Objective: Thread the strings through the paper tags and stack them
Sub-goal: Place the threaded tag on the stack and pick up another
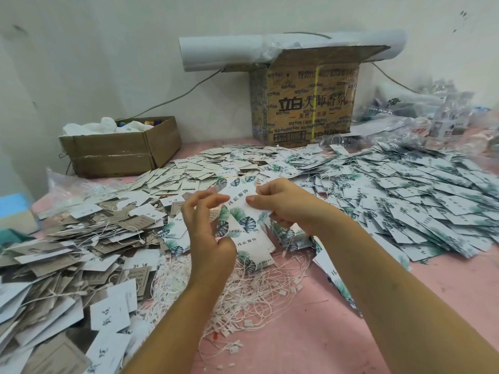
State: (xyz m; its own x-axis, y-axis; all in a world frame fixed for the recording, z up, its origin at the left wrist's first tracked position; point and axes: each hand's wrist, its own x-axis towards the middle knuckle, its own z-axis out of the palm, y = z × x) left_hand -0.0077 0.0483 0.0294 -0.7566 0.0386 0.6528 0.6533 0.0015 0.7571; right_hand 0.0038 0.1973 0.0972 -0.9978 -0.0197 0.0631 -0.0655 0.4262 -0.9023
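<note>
One white leaf-printed paper tag (239,197) pinched in my right grip (280,209); left grip (208,228) curled just left of it, can't tell if pinching anything.

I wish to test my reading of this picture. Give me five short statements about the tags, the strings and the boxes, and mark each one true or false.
1. The right hand pinches a leaf-print tag. True.
2. The loose strings lie inside the low open box. False: they lie in a heap on the table, in front of the person.
3. The table is pink. True.
4. The tall printed box stands at the table's left edge. False: it stands at the back, by the wall; the low open box is on the left.
5. A pile of grey-brown tags lies left of the hands. True.
</note>
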